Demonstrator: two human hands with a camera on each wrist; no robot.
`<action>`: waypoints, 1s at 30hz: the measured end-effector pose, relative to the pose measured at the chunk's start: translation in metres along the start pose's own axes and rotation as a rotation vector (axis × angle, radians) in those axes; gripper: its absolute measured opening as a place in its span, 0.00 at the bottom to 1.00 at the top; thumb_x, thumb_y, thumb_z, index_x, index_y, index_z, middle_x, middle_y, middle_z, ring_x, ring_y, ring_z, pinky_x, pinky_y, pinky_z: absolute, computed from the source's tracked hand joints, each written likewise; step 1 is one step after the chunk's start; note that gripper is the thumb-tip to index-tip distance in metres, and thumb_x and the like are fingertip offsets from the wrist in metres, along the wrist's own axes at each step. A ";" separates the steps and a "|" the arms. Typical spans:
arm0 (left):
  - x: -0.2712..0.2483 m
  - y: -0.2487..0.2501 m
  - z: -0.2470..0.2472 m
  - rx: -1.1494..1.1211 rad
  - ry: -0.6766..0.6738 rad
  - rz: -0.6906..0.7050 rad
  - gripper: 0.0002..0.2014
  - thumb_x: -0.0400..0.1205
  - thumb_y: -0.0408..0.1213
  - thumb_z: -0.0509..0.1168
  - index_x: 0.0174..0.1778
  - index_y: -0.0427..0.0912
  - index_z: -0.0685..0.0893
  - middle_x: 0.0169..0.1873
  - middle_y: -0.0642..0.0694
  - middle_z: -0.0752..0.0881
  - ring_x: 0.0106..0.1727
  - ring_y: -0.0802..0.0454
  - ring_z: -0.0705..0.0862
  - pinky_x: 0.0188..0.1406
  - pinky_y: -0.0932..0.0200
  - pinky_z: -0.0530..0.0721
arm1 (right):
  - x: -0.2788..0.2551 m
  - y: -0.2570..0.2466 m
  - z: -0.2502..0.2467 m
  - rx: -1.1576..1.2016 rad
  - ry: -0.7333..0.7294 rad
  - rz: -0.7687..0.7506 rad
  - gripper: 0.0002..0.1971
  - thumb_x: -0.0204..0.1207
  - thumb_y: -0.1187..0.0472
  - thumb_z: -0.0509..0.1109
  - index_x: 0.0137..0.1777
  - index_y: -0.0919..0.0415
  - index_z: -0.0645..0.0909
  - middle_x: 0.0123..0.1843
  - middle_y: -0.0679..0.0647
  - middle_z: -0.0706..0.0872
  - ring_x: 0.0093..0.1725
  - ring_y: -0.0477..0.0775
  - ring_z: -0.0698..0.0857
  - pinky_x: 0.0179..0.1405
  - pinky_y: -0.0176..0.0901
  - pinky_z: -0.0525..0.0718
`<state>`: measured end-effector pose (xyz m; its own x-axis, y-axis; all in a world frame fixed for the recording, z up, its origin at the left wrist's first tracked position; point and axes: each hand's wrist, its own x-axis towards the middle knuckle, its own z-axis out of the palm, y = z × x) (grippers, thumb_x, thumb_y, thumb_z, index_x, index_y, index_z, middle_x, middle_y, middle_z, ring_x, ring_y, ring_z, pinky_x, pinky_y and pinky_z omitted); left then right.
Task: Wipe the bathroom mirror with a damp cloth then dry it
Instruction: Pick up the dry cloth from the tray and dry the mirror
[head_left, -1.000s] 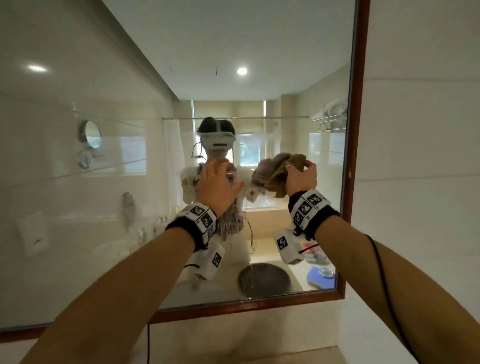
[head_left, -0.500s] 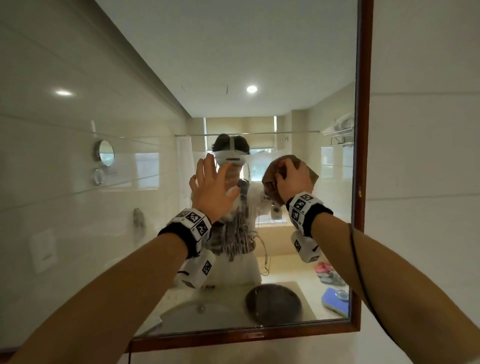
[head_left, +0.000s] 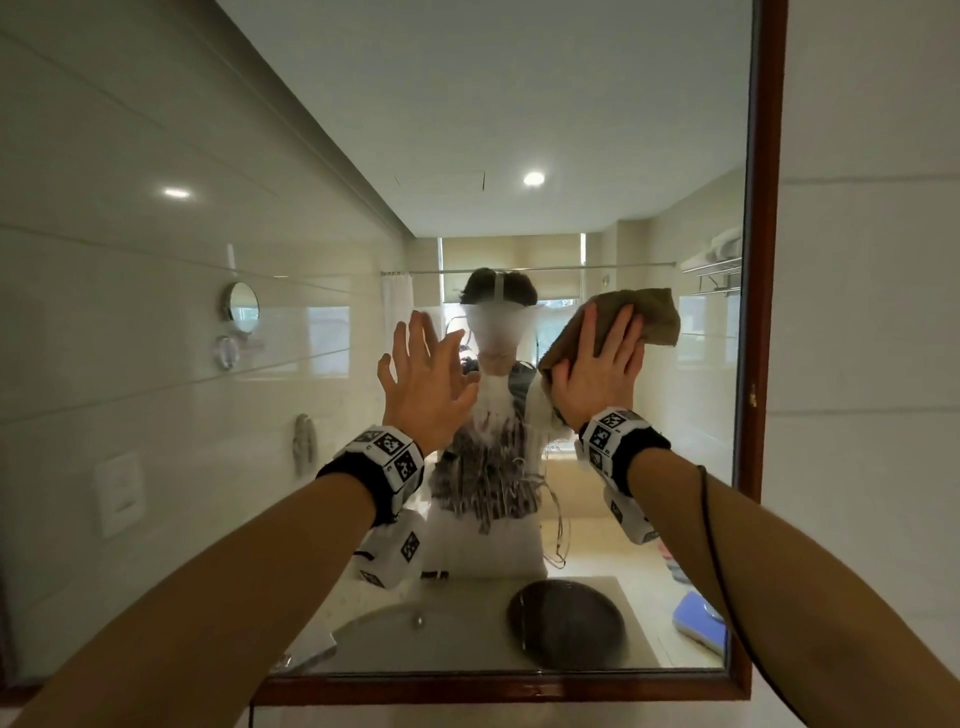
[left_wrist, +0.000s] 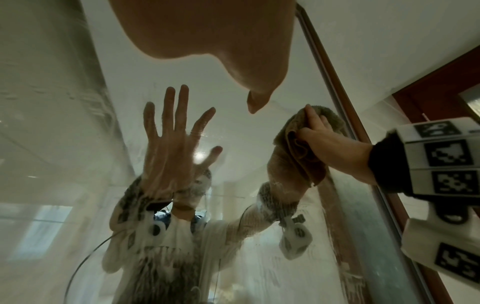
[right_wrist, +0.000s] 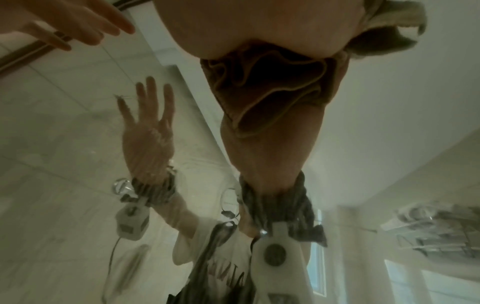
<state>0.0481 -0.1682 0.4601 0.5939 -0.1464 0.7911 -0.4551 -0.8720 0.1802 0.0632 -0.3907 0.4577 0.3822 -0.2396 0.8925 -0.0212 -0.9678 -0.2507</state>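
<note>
The bathroom mirror (head_left: 519, 104) has a dark red wooden frame (head_left: 763, 260) and fills the head view. A brown cloth (head_left: 649, 317) lies against the glass at mid height, close to the right frame. My right hand (head_left: 602, 364) presses it there with a flat palm and straight fingers. From the right wrist view the cloth (right_wrist: 272, 88) shows bunched in folds under the palm. My left hand (head_left: 426, 374) is raised to the left of it, fingers spread, holding nothing. In the left wrist view its thumb (left_wrist: 257, 98) stands apart from its reflection. The right hand (left_wrist: 330, 144) and cloth (left_wrist: 298, 152) show there too.
Wet streaks (head_left: 493, 415) mark the glass between my hands. A pale tiled wall (head_left: 872, 312) runs beside the frame on the right. The lower frame rail (head_left: 493, 688) crosses below my forearms. A dark round basin (head_left: 566, 629) and a blue scale (head_left: 698, 621) appear as reflections.
Both hands have risen up the glass. My right hand went from gripping the bunched cloth to pressing it flat nearer the right frame. The left fingers have spread.
</note>
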 end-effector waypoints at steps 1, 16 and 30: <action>0.000 -0.001 0.001 0.010 0.004 -0.002 0.33 0.83 0.58 0.61 0.83 0.60 0.57 0.86 0.44 0.38 0.86 0.43 0.35 0.82 0.32 0.45 | 0.003 -0.002 0.000 -0.006 -0.014 -0.007 0.40 0.75 0.47 0.56 0.85 0.60 0.47 0.83 0.75 0.49 0.82 0.76 0.50 0.79 0.67 0.47; 0.005 -0.043 -0.011 0.016 0.064 -0.046 0.31 0.85 0.56 0.58 0.83 0.56 0.56 0.86 0.41 0.37 0.86 0.42 0.36 0.82 0.34 0.44 | -0.001 -0.069 0.028 0.028 -0.020 -0.264 0.38 0.81 0.42 0.49 0.85 0.64 0.47 0.84 0.72 0.49 0.84 0.70 0.48 0.81 0.67 0.52; -0.001 -0.121 -0.035 -0.013 0.126 -0.114 0.33 0.84 0.56 0.58 0.84 0.56 0.55 0.87 0.42 0.39 0.87 0.44 0.37 0.83 0.34 0.45 | -0.010 -0.155 0.049 -0.045 0.018 -0.423 0.35 0.84 0.43 0.51 0.85 0.61 0.48 0.85 0.68 0.51 0.84 0.66 0.49 0.82 0.57 0.45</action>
<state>0.0792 -0.0457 0.4582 0.5548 0.0135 0.8318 -0.3984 -0.8734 0.2799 0.1083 -0.2343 0.4692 0.3500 0.1784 0.9196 0.0934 -0.9835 0.1552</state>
